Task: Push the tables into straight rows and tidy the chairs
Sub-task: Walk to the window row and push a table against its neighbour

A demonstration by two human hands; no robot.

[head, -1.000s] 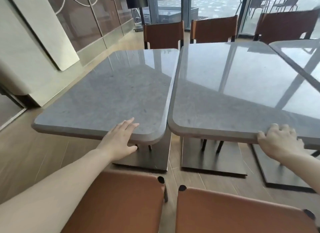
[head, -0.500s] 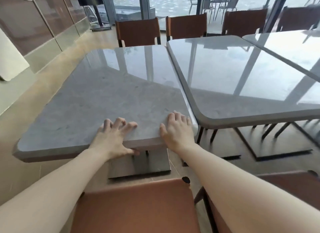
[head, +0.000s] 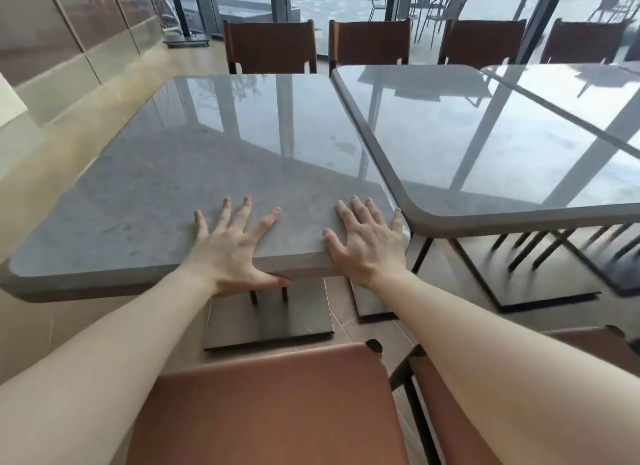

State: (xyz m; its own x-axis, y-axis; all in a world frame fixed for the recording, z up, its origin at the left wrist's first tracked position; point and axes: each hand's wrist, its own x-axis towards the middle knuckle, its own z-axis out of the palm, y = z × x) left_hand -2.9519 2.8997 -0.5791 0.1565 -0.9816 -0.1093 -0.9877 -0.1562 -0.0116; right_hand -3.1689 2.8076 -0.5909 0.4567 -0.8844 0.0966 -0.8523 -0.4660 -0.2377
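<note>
A grey stone-topped left table (head: pixel 207 160) stands in front of me, its right edge close against the middle table (head: pixel 467 146), which sits at a slight angle to it. My left hand (head: pixel 232 250) lies on the left table's near edge, fingers spread flat on top and thumb tucked under the rim. At the near right corner of the same table, my right hand (head: pixel 367 243) presses flat, fingers straight. A brown near chair (head: pixel 270 405) stands right below my arms, with a second near chair (head: pixel 450 412) to its right.
A third table (head: pixel 588 94) adjoins the middle one on the right. Brown far chairs (head: pixel 270 47) (head: pixel 369 42) (head: pixel 481 42) line the far side before glass doors. The panelled wall (head: pixel 52 49) runs along the left, across a strip of floor. The left table's flat metal base (head: pixel 270 315) rests on the floor.
My right hand left the middle table's near corner and came to the left table's near right corner. Both hands' fingers went from curled to spread flat. The view swung left.
</note>
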